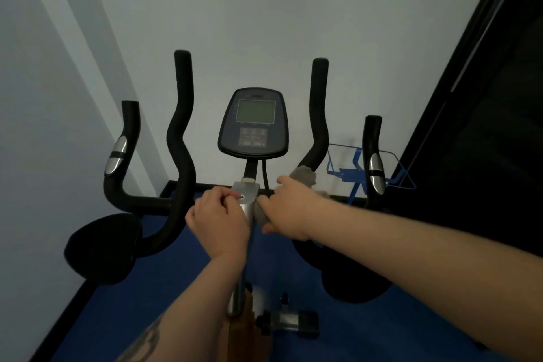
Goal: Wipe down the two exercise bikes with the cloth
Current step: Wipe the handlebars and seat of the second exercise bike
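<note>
1. A blue wire rack (370,169) stood behind the bike's right handlebar against the wall (264,9); nothing could be made out inside it, and its lower part was hidden by the handlebar.
2. The exercise bike (253,123) faced the wall, its console screen dim and the button labels too blurred to read.
3. The right hand (289,209) was clenched round the grey cloth (304,176), pressing it against the right side of the silver stem (246,209) where the handlebar joins; the cloth bulged out above and below the fingers.
4. The left hand (219,223) gripped the same stem from the left, fingers curled round it just below the bracket.
5. The stem's base, a pedal (289,322) and the blue floor (147,303) showed below; the second bike was probably out of frame.
</note>
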{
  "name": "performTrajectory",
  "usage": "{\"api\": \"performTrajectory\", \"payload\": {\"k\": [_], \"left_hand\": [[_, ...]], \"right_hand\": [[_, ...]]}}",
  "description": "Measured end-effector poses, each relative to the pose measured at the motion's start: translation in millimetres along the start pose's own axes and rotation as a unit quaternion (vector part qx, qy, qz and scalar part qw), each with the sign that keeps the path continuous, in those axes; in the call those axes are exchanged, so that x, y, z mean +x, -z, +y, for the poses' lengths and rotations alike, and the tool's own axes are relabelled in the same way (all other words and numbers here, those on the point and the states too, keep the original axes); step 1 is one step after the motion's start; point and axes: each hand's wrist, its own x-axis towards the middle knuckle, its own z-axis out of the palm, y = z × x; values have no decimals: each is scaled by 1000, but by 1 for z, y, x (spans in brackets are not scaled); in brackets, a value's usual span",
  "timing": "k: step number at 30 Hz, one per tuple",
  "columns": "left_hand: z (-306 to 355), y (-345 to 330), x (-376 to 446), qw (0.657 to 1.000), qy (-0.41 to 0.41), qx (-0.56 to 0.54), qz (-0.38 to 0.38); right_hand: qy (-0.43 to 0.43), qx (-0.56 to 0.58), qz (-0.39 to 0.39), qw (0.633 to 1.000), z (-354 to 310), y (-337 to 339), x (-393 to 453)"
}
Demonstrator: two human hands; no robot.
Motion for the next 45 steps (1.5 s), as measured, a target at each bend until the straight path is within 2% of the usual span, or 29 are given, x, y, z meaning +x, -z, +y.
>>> {"api": "performTrajectory", "payload": {"k": [3,6,11,13,16,19,21,24,26,27,29,31,34,35,36,37,38,42,43,45], "left_hand": [[-1,-1,2,1000,-16,9,2],[-2,-1,1,999,-34,30,-14],[3,5,4,991,-87,64,-76],[7,7,11,982,-141,62,-105],[21,2,25,964,-192,64,-172],[25,-13,35,941,-194,147,-235],[19,-18,35,938,-172,179,-241],[15,-20,32,942,-172,192,-213],[16,-18,28,941,-187,201,-196],[16,-17,27,942,-193,200,-187],[17,-15,25,944,-200,198,-174],[18,-15,25,944,-201,198,-171],[21,-15,24,944,-205,205,-158],[22,-15,24,944,-209,207,-150],[22,-15,23,943,-212,209,-146],[22,-15,22,944,-212,210,-144],[21,-15,22,945,-209,210,-141],[22,-15,22,947,-205,207,-138],[21,-15,23,947,-204,207,-139],[21,-15,24,945,-202,212,-146]], "right_hand": [[5,88,109,990,-4,-23,-18],[38,204,139,968,21,-20,-15],[77,185,225,954,59,-26,-12],[32,198,245,948,79,-26,-13],[-85,239,260,932,105,-25,-11],[-166,278,301,897,76,-31,-6],[-111,289,345,886,43,-44,-6],[-2,277,307,910,54,-48,-12],[-26,291,309,905,81,-41,-11],[-74,324,326,885,90,-36,-10],[-187,412,377,808,97,-29,-12],[-261,516,427,695,87,-23,-16],[-298,710,382,511,61,-17,-19],[-296,741,380,468,52,-16,-17],[-299,751,390,441,43,-15,-14],[-310,744,403,434,38,-14,-9],[-328,725,406,450,36,-14,-4],[-394,621,347,582,52,-24,22],[-403,596,344,603,58,-26,28],[-431,555,348,621,68,-27,38]]}}
